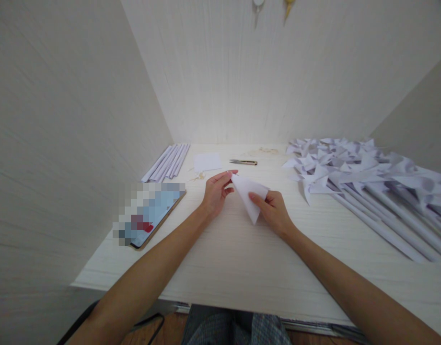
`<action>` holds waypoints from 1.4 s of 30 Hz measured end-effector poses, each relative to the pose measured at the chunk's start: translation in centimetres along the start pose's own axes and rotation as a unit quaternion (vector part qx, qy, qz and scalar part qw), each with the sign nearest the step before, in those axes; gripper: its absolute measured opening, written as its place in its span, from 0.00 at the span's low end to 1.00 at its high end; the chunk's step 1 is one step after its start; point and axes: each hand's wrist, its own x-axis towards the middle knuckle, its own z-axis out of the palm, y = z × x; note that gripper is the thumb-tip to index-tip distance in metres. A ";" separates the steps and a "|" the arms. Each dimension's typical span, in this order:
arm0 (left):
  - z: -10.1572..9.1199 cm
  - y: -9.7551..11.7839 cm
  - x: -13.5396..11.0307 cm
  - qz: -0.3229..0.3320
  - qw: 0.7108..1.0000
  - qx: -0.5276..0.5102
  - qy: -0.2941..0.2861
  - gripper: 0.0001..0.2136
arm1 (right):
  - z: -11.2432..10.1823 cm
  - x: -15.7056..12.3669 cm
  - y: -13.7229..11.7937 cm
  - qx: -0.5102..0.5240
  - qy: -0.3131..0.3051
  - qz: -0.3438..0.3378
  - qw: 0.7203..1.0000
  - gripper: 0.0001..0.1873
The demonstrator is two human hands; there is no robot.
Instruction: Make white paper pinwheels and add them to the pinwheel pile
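A folded triangle of white paper (249, 192) is held between both hands above the middle of the table. My left hand (217, 192) pinches its pointed upper-left corner between thumb and fingers. On the paper's right side, my right hand (272, 208) grips it with the thumb on top and the fingers hidden behind. Just beyond the hands lie small snips (243, 162) and a flat white paper sheet (207, 162). Bits of tan string (199, 177) rest near my left fingertips.
Rolled paper sticks (168, 162) lie at the back left, with a phone (154, 215) in front of them. Many paper pinwheels (353, 165) on paper sticks are piled at the right. More tan scraps (268, 151) lie at the back. Walls enclose the table.
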 end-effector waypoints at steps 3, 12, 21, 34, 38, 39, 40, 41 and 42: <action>0.0 0.0 0.0 -0.001 1.000 -0.001 0.000 0.08 | 0.0 0.0 0.0 -0.007 0.002 -0.004 1.000 0.21; -0.2 0.0 0.2 -0.004 1.000 -0.004 -0.003 0.08 | 0.0 0.2 0.2 -0.013 0.001 -0.014 1.000 0.22; -0.3 0.1 0.2 0.004 1.000 0.014 -0.007 0.08 | 0.1 0.1 0.2 -0.013 -0.005 -0.021 1.000 0.21; -0.9 0.7 0.8 0.023 0.996 -0.019 0.085 0.06 | 0.0 0.0 -0.1 -0.010 -0.004 -0.006 1.000 0.21; -2.0 1.4 1.6 0.011 0.995 -0.042 0.095 0.07 | 0.0 0.1 0.2 0.013 0.006 0.002 1.000 0.21; -2.1 1.4 1.6 -0.002 0.997 -0.032 0.072 0.10 | 0.0 0.1 0.3 0.020 0.005 0.004 1.000 0.20; -2.0 1.3 1.6 -0.014 0.999 -0.015 0.044 0.13 | 0.0 0.1 0.3 0.024 0.003 0.006 1.000 0.20; -1.9 1.2 1.5 -0.022 1.000 0.006 0.016 0.16 | 0.0 0.1 0.3 0.024 0.002 0.007 1.000 0.20; -1.7 1.1 1.4 -0.025 0.999 0.030 -0.010 0.17 | 0.0 0.1 0.3 0.022 0.001 0.007 1.000 0.20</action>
